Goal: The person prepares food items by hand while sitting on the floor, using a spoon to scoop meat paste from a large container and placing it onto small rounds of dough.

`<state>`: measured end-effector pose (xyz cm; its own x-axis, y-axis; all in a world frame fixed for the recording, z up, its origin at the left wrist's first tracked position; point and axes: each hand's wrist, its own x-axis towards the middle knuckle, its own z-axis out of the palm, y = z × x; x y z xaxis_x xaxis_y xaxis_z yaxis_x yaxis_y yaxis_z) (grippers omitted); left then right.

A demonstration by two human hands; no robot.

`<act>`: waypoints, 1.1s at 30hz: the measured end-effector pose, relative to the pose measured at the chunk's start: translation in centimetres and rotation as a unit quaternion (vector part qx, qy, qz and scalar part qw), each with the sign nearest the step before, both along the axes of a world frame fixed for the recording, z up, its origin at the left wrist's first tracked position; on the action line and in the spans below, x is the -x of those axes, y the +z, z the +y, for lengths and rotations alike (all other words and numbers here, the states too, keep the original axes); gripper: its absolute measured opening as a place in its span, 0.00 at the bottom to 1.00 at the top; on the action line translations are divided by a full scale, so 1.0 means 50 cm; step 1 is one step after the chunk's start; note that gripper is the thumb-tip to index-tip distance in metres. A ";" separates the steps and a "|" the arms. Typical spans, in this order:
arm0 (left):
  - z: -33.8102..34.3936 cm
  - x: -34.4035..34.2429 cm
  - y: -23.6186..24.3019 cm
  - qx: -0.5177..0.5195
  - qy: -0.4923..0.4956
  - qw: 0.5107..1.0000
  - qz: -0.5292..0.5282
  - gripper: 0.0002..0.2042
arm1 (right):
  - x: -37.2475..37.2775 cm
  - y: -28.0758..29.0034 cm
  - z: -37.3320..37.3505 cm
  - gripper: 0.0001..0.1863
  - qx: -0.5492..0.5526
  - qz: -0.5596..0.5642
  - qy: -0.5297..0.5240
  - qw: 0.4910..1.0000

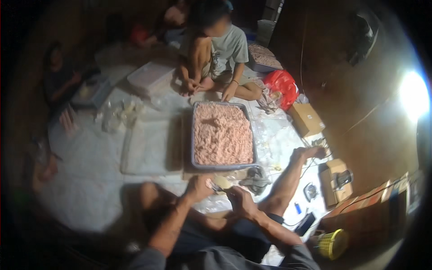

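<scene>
My left hand point(198, 189) is closed at the near edge of a grey-blue tub point(225, 167), with a little pink stuff at its fingertips. A small shiny metal utensil point(216, 187) lies between my hands, its end running into the closed fingers of my right hand point(242, 201). A pale, flat round piece point(222, 182) shows just beyond the utensil; which hand bears it is unclear. Pink minced mixture point(222, 132) fills the tub, with a dip at its far left. A crumpled grey cloth point(255, 180) lies near my right hand.
Across the tub a person point(225, 49) sits with one hand by its far rim. Left of the tub is a pale flat tray point(150, 148); plastic bags point(119, 114) lie beyond. Cardboard boxes point(307, 119), a red bag point(282, 87) and a yellow basket point(333, 244) stand at right.
</scene>
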<state>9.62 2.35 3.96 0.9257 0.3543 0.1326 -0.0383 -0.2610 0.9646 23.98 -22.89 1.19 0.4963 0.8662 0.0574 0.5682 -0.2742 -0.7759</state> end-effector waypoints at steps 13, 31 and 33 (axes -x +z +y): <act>0.012 0.021 0.006 -0.011 0.032 0.995 -0.090 0.20 | 0.053 0.176 0.092 0.18 -0.239 0.081 -0.055 0.966; 0.017 0.042 0.001 -0.086 0.090 0.989 0.079 0.16 | 0.100 0.221 0.136 0.09 -0.123 -0.086 0.002 0.989; -0.003 0.037 0.002 -0.135 0.092 0.987 0.001 0.17 | 0.083 0.152 0.130 0.11 -0.061 -0.103 0.078 0.990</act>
<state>7.79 2.18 4.07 0.8494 0.4685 0.2430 0.0362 -0.5110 0.8588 19.83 -16.39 8.81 0.3236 0.9122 0.2515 0.7456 -0.0822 -0.6613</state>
